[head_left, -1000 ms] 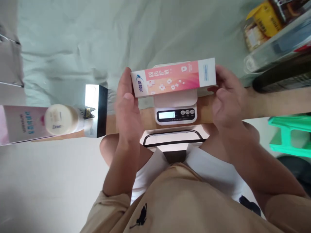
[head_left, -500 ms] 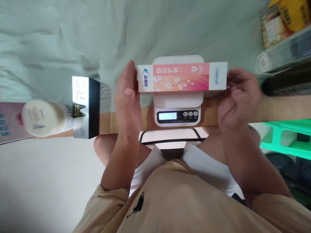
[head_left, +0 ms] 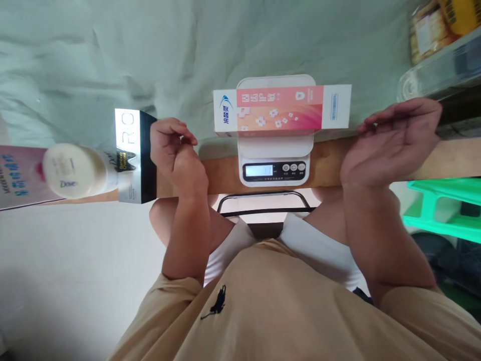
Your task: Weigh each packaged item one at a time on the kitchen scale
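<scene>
A pink and white toothpaste box (head_left: 281, 108) lies across a white digital kitchen scale (head_left: 276, 145), its two ends jutting past the plate. The scale's display is lit, but its digits are too faint to read. My left hand (head_left: 178, 153) is off to the left of the box, holding nothing, its fingers loosely curled and apart. Close beside it stands a black and silver box (head_left: 130, 155). To the right of the toothpaste box, my right hand (head_left: 391, 140) is turned partly palm up with the fingers stretched out and nothing in it.
At the left are a cream-capped Dove bottle (head_left: 69, 170) and a pink package (head_left: 20, 175). A clear plastic container (head_left: 432, 77), a dark bottle (head_left: 460, 113) and packaged food (head_left: 428, 32) sit at the right. A green stool (head_left: 443, 205) stands below the table's right side.
Both hands have moved outward from the ends of the toothpaste box, left hand to the left and right hand to the right. The box stays on the scale. The view has shifted slightly.
</scene>
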{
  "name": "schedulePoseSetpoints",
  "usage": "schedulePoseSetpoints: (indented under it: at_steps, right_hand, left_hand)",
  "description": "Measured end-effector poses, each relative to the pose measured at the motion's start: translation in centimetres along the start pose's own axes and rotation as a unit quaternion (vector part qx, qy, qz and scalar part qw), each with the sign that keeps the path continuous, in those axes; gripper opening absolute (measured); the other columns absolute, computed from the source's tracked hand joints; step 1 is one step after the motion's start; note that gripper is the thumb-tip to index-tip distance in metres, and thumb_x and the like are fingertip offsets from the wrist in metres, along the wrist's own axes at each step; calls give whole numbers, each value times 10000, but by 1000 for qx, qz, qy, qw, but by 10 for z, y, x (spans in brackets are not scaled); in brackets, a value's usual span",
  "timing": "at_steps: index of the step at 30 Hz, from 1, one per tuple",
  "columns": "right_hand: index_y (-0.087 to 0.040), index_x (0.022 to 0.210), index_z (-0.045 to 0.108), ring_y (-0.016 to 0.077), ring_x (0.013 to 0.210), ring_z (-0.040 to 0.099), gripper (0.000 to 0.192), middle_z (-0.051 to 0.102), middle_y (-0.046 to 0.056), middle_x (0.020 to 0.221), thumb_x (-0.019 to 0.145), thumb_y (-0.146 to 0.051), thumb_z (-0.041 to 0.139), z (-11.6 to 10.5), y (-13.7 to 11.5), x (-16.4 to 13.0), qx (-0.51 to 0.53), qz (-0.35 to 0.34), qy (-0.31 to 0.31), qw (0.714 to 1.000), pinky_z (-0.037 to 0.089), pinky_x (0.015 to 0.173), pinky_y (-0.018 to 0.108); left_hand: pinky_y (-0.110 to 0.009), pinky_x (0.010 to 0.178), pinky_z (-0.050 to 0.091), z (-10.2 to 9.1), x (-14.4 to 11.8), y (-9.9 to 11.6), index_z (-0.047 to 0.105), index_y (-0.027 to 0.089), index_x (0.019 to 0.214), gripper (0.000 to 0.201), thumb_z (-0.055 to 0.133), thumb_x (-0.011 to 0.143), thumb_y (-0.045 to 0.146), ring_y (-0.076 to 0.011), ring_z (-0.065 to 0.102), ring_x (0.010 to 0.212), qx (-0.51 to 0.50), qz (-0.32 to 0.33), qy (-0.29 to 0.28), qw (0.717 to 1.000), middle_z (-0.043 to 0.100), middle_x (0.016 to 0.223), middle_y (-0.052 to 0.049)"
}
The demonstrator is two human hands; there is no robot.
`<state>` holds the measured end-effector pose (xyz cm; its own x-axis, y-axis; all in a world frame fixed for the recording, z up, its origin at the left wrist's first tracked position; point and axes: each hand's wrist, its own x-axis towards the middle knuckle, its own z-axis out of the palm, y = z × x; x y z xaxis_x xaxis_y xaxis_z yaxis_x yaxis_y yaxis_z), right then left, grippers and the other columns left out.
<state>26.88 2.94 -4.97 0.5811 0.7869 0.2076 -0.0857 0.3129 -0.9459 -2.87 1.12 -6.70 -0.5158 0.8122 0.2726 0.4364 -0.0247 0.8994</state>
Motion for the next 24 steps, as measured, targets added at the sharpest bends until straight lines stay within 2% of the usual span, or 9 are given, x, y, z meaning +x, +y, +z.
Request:
schedulePoseSetpoints:
  at_steps: [3, 6, 9, 11, 14, 16, 19, 21, 24]
  right_hand:
    - [-237, 870, 583, 126, 699, 510, 300, 478, 10, 781, 919, -428, 357, 1, 0, 1, -2, -4, -3, 1000, 363, 625, 299]
    - [-230, 868, 592, 130, 697, 504, 279, 476, 10, 768, 900, -437, 408, 1, 0, 1, 14, -3, -6, 1000, 358, 630, 296]
    - [-234, 866, 597, 131, 711, 506, 227, 489, 11, 781, 880, -406, 451, 0, -2, 0, 18, 4, -8, 1000, 356, 637, 291]
    - [-233, 867, 593, 129, 711, 509, 205, 488, 11, 782, 871, -381, 451, 1, -2, -1, 14, 6, -13, 1000, 358, 638, 288]
    - [-231, 863, 572, 121, 695, 498, 198, 468, 5, 771, 870, -375, 436, 3, -3, -1, 5, 6, -8, 1000, 359, 629, 278]
    - [-235, 861, 560, 123, 692, 490, 198, 456, 4, 772, 861, -385, 430, 4, -3, -1, -6, 5, -7, 1000, 363, 620, 277]
    - [-245, 869, 557, 132, 711, 495, 195, 455, 11, 789, 838, -388, 427, 4, -3, -2, -22, 5, -16, 1000, 380, 633, 287]
    - [-250, 878, 557, 137, 722, 500, 189, 459, 14, 800, 833, -381, 429, 3, -3, -2, -31, 6, -21, 999, 395, 653, 296]
    - [-250, 883, 550, 138, 721, 506, 186, 453, 11, 798, 837, -381, 427, 3, -3, -2, -39, 7, -26, 999, 409, 664, 305]
  left_hand:
    - [-546, 814, 612, -4, -3, 4, 358, 231, 823, 506, 371, 969, 715, -253, 733, 1166, 22, -37, -34, 999, 582, 810, -10]
    - [-539, 677, 556, -6, -8, 18, 399, 283, 795, 453, 283, 1009, 666, -265, 762, 862, -28, -52, -13, 998, 465, 588, -19]
    - [-450, 566, 454, -4, -10, 24, 448, 308, 803, 443, 300, 1060, 637, -198, 638, 578, -74, -38, 15, 996, 426, 547, 12]
    - [-401, 573, 436, -2, -7, 22, 497, 291, 892, 390, 397, 1071, 623, -135, 586, 540, -95, -31, 4, 995, 558, 641, 39]
    - [-380, 698, 526, -1, -3, 14, 522, 293, 1127, 405, 640, 979, 652, -104, 669, 736, -125, -8, -23, 992, 745, 1073, 59]
    - [-381, 823, 570, -2, -2, 10, 511, 309, 1202, 554, 757, 881, 688, -137, 718, 933, -140, -2, -34, 990, 733, 1174, 65]
    - [-412, 895, 570, -3, -3, 9, 526, 285, 1172, 518, 602, 962, 753, -177, 729, 1004, -145, -33, -32, 988, 707, 979, 39]
    - [-441, 926, 574, -4, -4, 9, 526, 296, 1215, 513, 536, 994, 759, -179, 730, 1035, -134, -32, -39, 990, 710, 1107, 33]
    - [-475, 968, 598, -3, -2, 5, 504, 335, 1263, 571, 632, 928, 779, -157, 725, 1049, -115, 10, -61, 991, 680, 1280, 66]
